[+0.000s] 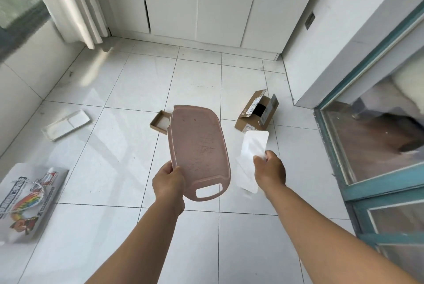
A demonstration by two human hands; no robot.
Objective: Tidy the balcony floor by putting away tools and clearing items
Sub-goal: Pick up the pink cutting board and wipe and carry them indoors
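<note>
1. Fingers of my left hand (168,184) pinch one pink board (198,150) by its edge near the handle slot; its far corner is chipped.
2. Right hand (270,170) pinches one white sheet (253,146).
3. Beyond my fingers: two cardboard boxes, one open (257,111), one shallow (159,123) and half hidden behind the board.
4. Left of them: one white tray (65,124), one printed package (29,201), blurred.

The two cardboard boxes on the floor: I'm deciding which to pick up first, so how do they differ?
The brown shipping box is deeper, lies tipped with its flaps open and a dark opening showing, and carries printed labels. The shallow cardboard tray is low and flat, sits open side up with a white inside, and is partly hidden behind the pink board held in the left hand. Both are brown cardboard resting on the white tiles.
</note>
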